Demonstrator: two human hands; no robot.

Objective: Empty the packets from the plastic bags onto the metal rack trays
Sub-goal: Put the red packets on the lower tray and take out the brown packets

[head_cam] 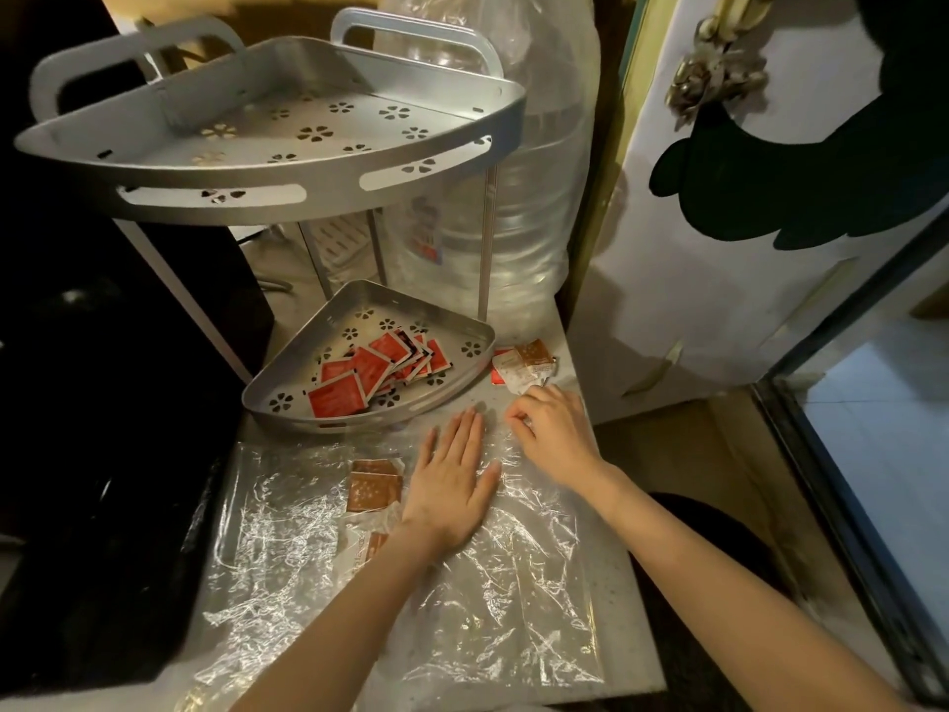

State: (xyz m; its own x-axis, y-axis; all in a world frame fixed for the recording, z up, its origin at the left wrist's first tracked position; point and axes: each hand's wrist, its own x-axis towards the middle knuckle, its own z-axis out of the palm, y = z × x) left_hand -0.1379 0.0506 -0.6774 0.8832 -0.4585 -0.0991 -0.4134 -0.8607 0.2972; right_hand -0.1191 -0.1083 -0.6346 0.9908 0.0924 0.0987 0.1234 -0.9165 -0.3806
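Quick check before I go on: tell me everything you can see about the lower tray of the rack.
The lower tray is a grey metal corner shelf with a curved front, a low rim and flower-shaped holes in its floor. It sits low on the rack's thin posts, just above the counter. A loose, overlapping heap of red packets lies in it. Neither hand touches it; the clear plastic bag lies in front.

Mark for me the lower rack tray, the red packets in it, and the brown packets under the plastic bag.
lower rack tray [287, 400]: head view, on its bare front-left floor.
red packets [371, 370]: head view, middle of the pile.
brown packets [372, 488]: head view, on the top packet, left of the left hand [452, 480].
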